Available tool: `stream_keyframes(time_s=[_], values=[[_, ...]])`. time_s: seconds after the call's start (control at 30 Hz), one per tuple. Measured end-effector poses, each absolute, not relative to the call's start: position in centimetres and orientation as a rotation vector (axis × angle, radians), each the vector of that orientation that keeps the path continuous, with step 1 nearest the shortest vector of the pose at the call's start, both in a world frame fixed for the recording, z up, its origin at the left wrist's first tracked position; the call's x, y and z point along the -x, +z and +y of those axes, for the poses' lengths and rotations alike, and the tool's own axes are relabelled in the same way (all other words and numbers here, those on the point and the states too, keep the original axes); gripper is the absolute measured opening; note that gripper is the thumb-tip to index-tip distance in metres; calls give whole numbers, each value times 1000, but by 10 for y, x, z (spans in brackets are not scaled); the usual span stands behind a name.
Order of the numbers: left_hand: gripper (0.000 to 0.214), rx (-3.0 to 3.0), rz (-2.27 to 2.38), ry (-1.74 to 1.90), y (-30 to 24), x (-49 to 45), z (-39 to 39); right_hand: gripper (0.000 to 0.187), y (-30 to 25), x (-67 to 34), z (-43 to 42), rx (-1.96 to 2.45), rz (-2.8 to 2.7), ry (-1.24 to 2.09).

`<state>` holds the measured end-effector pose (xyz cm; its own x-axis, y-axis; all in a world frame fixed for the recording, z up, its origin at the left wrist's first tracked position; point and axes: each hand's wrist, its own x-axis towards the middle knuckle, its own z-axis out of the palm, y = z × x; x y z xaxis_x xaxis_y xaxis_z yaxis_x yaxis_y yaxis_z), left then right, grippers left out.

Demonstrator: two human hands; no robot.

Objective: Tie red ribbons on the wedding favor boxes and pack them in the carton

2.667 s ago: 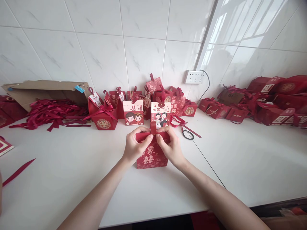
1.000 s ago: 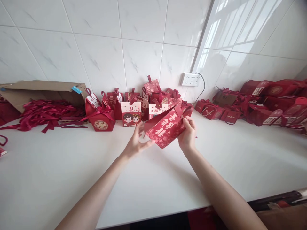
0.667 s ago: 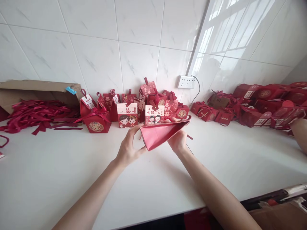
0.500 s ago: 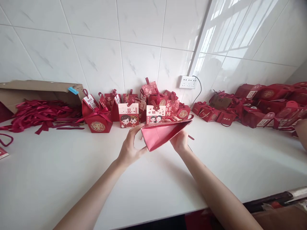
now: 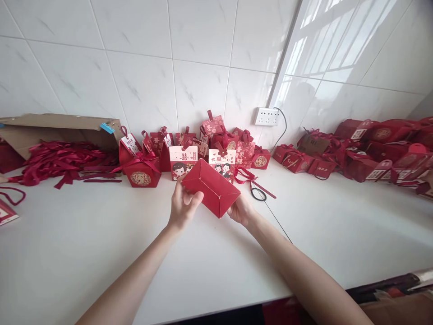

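Observation:
A plain red paper gift box (image 5: 211,187) is held up over the white table, tilted with its creased faces toward me. My left hand (image 5: 184,203) grips its left side, thumb on the near face and the other fingers partly hidden behind. On the lower right, my right hand (image 5: 241,208) holds the box from behind; most of its fingers are out of sight. Just past the box stand two printed gift boxes with cartoon couples, a left one (image 5: 179,169) and a right one (image 5: 226,163).
A cardboard carton (image 5: 61,121) spills dark red ribbons (image 5: 67,158) at left. A ribbon-tied box (image 5: 140,174) stands beside it. Black cord (image 5: 259,194) lies right of my hands. Red boxes (image 5: 365,155) pile up at far right. A power strip (image 5: 266,116) hangs on the wall.
The red box has been turned: its open pink inside faced me before, and now its red outer faces do. Both hands have shifted slightly left and changed their hold, uncovering the cord and ribbon behind.

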<state>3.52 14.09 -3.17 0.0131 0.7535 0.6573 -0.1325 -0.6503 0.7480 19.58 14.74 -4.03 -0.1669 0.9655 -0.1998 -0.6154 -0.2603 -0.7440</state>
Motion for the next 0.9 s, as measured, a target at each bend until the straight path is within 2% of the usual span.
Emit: stream_keyframes(time_s=[0.1,0.17,0.27,0.33,0.4,0.53,0.8,0.9], values=[[59,-1622,722,1674,-34,-35,142,16,-40,-196,148,799,-617,1670],[67,-1603,745,1627,-39,-35,145,18,-37,-200,149,812,-651,1512],[79,-1586,709,1532,-50,-34,150,23,-29,-209,147,850,-813,974],[77,-1630,726,1402,-56,-32,153,22,-23,-215,143,833,-943,647],[70,-1745,787,1199,-59,-30,154,18,-18,-217,137,811,-1043,492],[57,-1932,823,945,-58,-25,152,20,-16,-216,131,836,-1098,518],[53,-1997,964,1012,-61,-25,148,19,-15,-215,131,842,-1108,550],[50,-2113,1051,1021,-58,-24,149,24,-13,-215,130,871,-1132,578]])
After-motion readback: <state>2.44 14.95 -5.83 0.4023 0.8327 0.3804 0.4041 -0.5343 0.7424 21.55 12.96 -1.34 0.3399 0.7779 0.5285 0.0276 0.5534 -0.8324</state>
